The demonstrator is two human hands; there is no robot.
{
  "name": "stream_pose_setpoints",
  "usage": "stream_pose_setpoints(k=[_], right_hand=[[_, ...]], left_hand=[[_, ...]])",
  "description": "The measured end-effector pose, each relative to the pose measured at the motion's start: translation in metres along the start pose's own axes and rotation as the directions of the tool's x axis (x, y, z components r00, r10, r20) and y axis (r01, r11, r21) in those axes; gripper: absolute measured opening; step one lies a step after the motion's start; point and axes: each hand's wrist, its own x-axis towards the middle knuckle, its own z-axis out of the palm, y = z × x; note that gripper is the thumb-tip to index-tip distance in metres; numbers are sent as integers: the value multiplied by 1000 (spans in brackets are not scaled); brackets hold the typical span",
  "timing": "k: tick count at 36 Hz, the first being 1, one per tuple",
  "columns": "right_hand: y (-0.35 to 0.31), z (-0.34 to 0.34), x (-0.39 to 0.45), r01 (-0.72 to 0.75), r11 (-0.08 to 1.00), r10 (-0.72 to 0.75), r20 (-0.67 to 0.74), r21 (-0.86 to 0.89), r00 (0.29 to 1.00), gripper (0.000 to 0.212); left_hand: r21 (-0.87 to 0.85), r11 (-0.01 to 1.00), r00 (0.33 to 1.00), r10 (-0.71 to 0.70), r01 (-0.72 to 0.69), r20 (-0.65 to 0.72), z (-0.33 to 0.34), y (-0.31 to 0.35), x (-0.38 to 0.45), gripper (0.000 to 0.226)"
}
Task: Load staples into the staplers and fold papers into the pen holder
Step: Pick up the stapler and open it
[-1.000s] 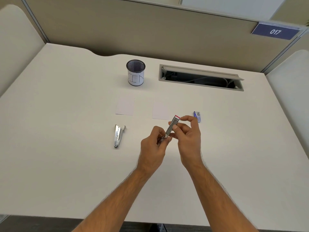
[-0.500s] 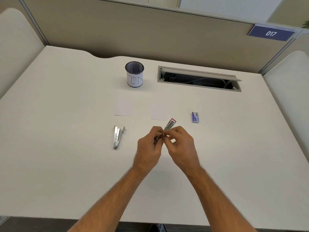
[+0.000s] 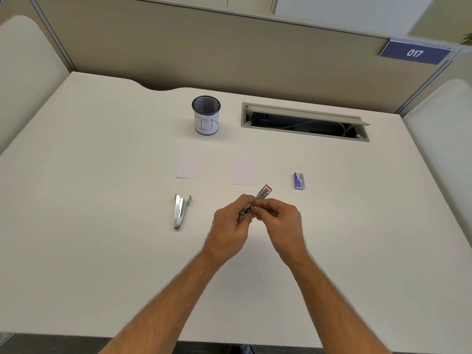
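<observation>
Both hands meet above the middle of the white desk (image 3: 102, 200), each pinching the same small metal stapler (image 3: 263, 194). Left hand (image 3: 231, 228) grips the near, lower end between thumb and fingertips; right hand (image 3: 282, 223) clamps the mid-section from the right, fingers curled over it. The stapler angles up and away to the right, its pink-tipped far end sticking out past both sets of fingers, clear of the desk. Whether any staples sit between the fingers cannot be told. A second stapler (image 3: 180, 210), silver, lies flat on the desk well left of the hands, arms splayed open in a narrow V, untouched. Two white paper slips lie flat beyond the hands: left paper (image 3: 191, 163) and right paper (image 3: 244, 171), the right one just beyond the held stapler's tip. A small blue staple box (image 3: 299, 180) lies to the right of that tip, apart from it. The black mesh pen holder (image 3: 206, 114), with a white label, stands upright farther back, beside an open cable tray (image 3: 305, 122).
</observation>
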Motion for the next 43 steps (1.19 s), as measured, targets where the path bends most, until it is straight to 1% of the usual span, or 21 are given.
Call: stream_pose_setpoints(k=[1, 4, 8, 11, 15, 19, 23, 25, 28, 30, 34, 39, 43], right_hand=[[0, 1, 1, -8, 1000, 8, -17, 4, 1000, 20], [0, 3, 5, -42, 999, 44, -64, 27, 997, 12], [3, 1, 9, -55, 996, 63, -118, 74, 991, 12], [4, 1, 10, -52, 997, 58, -114, 56, 992, 13], [4, 0, 10, -29, 999, 30, -103, 14, 994, 13], [2, -1, 8, 40, 990, -49, -60, -134, 997, 7], [1, 0, 11, 54, 951, -59, -6, -305, 998, 7], [0, 1, 12, 59, 922, -61, 6, -383, 998, 10], [1, 4, 13, 108, 845, -116, 17, -523, 993, 13], [1, 6, 14, 122, 817, -135, 19, -564, 991, 14], [-1, 8, 18, 105, 824, -107, 28, -557, 994, 14], [-2, 10, 21, 8, 900, -5, 7, -436, 1000, 11], [3, 12, 22, -42, 919, 47, 3, -391, 999, 11]], left_hand=[[1, 1000, 1000, 0, 0, 1, 0, 0, 0, 40], [6, 1000, 1000, -15, 15, 4, 3, -3, 0, 25], [-22, 997, 997, -78, 79, 9, 3, -4, -1, 26], [-12, 994, 994, -104, 105, 28, 5, -6, -2, 25], [-5, 991, 991, -131, 131, -1, 7, -10, -1, 28], [1, 991, 991, -134, 134, -12, 7, -11, 0, 34], [29, 990, 991, -136, 136, -14, 7, -15, 2, 41], [41, 989, 990, -140, 141, -13, 8, -16, 3, 41], [67, 988, 990, -138, 138, -6, 8, -17, 4, 41], [79, 987, 990, -142, 142, -5, 9, -17, 5, 41], [122, 983, 991, -136, 135, 6, 9, -17, 5, 39], [164, 978, 991, -134, 129, 16, 10, -18, 6, 36], [189, 974, 991, -135, 129, 23, 10, -19, 6, 37]])
